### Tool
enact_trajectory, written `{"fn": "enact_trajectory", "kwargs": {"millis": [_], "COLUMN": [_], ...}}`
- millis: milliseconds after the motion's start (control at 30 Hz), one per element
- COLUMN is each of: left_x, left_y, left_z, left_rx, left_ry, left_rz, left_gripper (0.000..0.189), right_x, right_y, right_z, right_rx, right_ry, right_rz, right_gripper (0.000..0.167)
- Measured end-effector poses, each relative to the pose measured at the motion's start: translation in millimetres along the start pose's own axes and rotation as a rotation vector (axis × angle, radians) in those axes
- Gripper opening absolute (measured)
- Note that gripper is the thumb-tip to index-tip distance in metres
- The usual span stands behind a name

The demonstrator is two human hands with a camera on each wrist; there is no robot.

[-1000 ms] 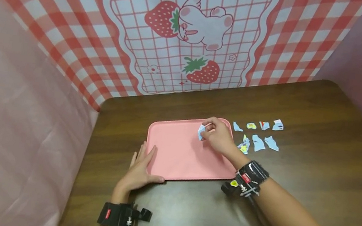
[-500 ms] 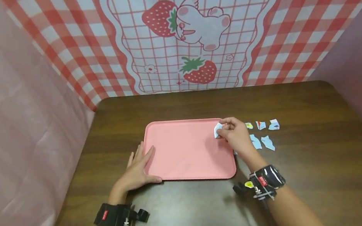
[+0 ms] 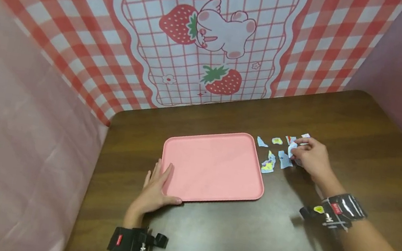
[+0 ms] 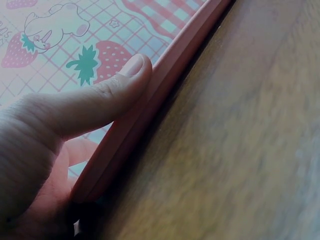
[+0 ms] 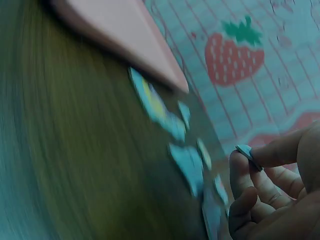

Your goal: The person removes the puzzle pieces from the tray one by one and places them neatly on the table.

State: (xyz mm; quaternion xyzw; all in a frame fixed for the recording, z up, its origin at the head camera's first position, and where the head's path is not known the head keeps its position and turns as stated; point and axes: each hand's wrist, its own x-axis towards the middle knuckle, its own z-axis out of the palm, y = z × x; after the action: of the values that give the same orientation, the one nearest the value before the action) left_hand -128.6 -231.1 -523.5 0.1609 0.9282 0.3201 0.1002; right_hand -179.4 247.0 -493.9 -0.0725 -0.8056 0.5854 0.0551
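Observation:
A pink rectangular tray [image 3: 214, 168] lies on the wooden table with nothing on it. My left hand [image 3: 153, 194] rests at its near left corner, fingers spread along the left side; the left wrist view shows the thumb [image 4: 107, 97] lying over the rim. To the right of the tray, my right hand [image 3: 314, 160] pinches a small light-blue paper piece [image 3: 291, 149] between thumb and fingertips, above other pieces. In the right wrist view that piece [image 5: 249, 156] is seen nearly edge-on. The hand partly hides the pieces beneath it.
Several irregular paper pieces lie right of the tray in two rough rows, among them a blue-and-yellow piece [image 3: 268, 163], a small yellow one [image 3: 277, 141] and a plain blue one [image 3: 284, 160]. A red-and-white checked cloth [image 3: 119, 44] hangs behind the table [image 3: 215, 240].
My right hand has moved right from over the tray, carrying the pinched paper piece across to the rows of pieces. My left hand has stayed at the tray's corner.

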Motion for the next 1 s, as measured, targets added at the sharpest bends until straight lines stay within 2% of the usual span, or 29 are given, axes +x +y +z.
{"fn": "enact_trajectory", "kwargs": {"millis": [100, 200, 367, 500, 633, 867, 1000], "left_x": [0.4, 0.7, 0.6, 1.4, 2.5, -0.1, -1.1], "left_y": [-0.1, -0.2, -2.1, -2.5, -1.4, -1.1, -2.0], "left_z": [0.4, 0.2, 0.6, 0.6, -0.5, -0.7, 0.7], "left_rx": [-0.003, 0.003, 0.004, -0.001, -0.013, -0.004, -0.006], "left_ry": [0.005, 0.012, -0.001, -0.001, 0.021, -0.003, 0.01], "left_rz": [-0.004, -0.002, -0.014, -0.015, 0.001, -0.02, 0.003], "left_gripper": [0.121, 0.121, 0.122, 0.121, 0.12, 0.121, 0.12], "right_x": [2.6, 5.9, 10.8, 14.3, 16.6, 12.5, 10.9], "right_y": [9.5, 17.0, 26.1, 29.5, 30.1, 35.1, 36.9], "right_z": [-17.5, -31.0, -44.8, -49.4, -49.2, -45.5, -44.8], "right_rx": [-0.049, -0.144, -0.382, -0.51, -0.567, -0.608, -0.629], "right_ry": [0.026, 0.049, 0.094, 0.092, 0.077, 0.078, 0.095], "right_rz": [0.019, 0.007, -0.032, -0.056, -0.069, -0.037, -0.03], "right_gripper": [0.032, 0.031, 0.024, 0.021, 0.022, 0.025, 0.025]}}
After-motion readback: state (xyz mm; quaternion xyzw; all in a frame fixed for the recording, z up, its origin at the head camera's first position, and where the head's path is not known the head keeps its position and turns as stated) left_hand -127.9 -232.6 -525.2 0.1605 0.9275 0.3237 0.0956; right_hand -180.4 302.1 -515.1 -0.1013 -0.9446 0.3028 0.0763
